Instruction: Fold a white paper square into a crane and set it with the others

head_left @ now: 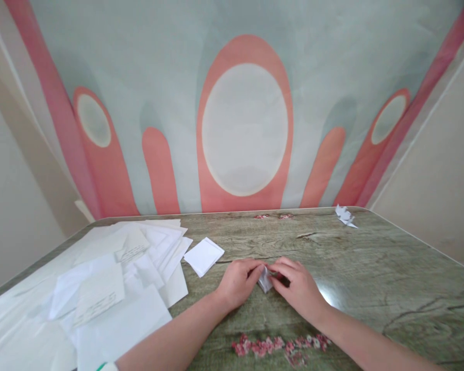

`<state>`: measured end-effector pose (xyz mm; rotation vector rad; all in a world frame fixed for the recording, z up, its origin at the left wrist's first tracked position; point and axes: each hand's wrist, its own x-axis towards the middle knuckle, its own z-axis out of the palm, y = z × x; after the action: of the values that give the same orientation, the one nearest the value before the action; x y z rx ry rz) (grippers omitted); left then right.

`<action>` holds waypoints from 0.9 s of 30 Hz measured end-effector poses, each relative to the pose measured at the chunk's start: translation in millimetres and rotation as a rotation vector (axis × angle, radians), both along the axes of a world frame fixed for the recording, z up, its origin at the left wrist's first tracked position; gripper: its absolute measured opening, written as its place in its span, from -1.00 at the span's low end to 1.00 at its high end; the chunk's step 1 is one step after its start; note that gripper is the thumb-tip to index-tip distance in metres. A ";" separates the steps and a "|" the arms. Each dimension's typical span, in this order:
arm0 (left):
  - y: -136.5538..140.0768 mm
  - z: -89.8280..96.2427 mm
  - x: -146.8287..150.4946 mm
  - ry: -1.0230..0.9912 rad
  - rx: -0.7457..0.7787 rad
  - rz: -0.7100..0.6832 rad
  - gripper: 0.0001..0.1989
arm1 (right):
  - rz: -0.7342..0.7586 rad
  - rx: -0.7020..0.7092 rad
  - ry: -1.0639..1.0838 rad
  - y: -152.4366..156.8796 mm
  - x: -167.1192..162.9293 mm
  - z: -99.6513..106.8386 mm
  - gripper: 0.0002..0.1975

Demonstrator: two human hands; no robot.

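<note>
A small folded piece of white paper (265, 281) is held low over the table between both hands. My left hand (239, 281) pinches it from the left, thumb and fingers closed on its upper edge. From the other side my right hand (296, 286) grips it with thumb and fingertips, the fingers bent. Parts of the paper are hidden behind the fingertips. Beyond my left hand lies a flat white square of paper (204, 256), its edges folded.
Loose white sheets (123, 324) cover the table's left side, overlapping one another. Several folded white paper pieces (345, 216) sit at the far right edge. The wood-grain table (371, 273) carries printed pink flowers (261, 346) and meets a patterned wall hanging (181, 67).
</note>
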<state>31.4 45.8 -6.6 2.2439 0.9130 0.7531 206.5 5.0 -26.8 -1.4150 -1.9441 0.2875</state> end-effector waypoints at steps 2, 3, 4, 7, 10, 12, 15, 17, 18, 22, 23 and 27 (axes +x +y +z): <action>0.4 -0.9 -0.1 0.010 0.011 0.011 -0.71 | 0.006 0.009 -0.012 -0.5 -0.2 -1.3 -0.80; 0.6 -1.3 -0.1 0.016 0.017 0.012 -0.71 | 0.008 0.008 -0.007 -0.6 -0.2 -2.0 -0.80; 0.8 -1.7 -0.2 0.021 0.024 0.009 -0.72 | 0.015 0.003 0.002 -0.6 -0.1 -2.6 -0.81; 0.7 -2.2 -0.3 0.026 0.038 -0.001 -0.71 | 0.055 -0.021 0.069 -0.6 -0.3 -2.5 -0.86; 0.0 -2.0 -0.4 0.027 0.041 0.004 -0.71 | 0.096 -0.050 0.153 -1.2 -1.5 0.9 -0.83; -0.3 -1.6 -0.5 0.034 0.045 -0.001 -0.71 | 0.108 -0.070 0.188 -1.2 -1.9 3.0 -0.78; 0.0 -0.9 -0.6 0.041 0.053 -0.015 -0.71 | 0.113 -0.088 0.212 0.6 -1.0 2.8 -0.77; 0.6 -0.7 -0.7 0.042 0.059 -0.021 -0.71 | 0.112 -0.086 0.218 2.6 0.2 0.7 -0.79; 0.9 -0.7 -0.7 0.042 0.062 -0.023 -0.71 | 0.111 -0.085 0.219 3.5 0.6 -0.5 -0.80; 2.3 -1.6 -0.8 0.043 0.063 -0.034 -0.71 | 0.104 -0.073 0.212 5.2 1.3 -2.4 -0.83; 2.6 -2.2 -0.8 0.043 0.062 -0.036 -0.71 | 0.103 -0.067 0.211 5.1 1.3 -2.2 -0.84; 3.3 -4.0 -0.5 0.043 0.056 -0.036 -0.71 | 0.103 -0.053 0.213 5.1 1.9 -1.9 -0.85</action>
<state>30.9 49.1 -10.5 2.3276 0.8796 0.7251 208.4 10.1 -28.7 -1.2637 -1.8477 0.5203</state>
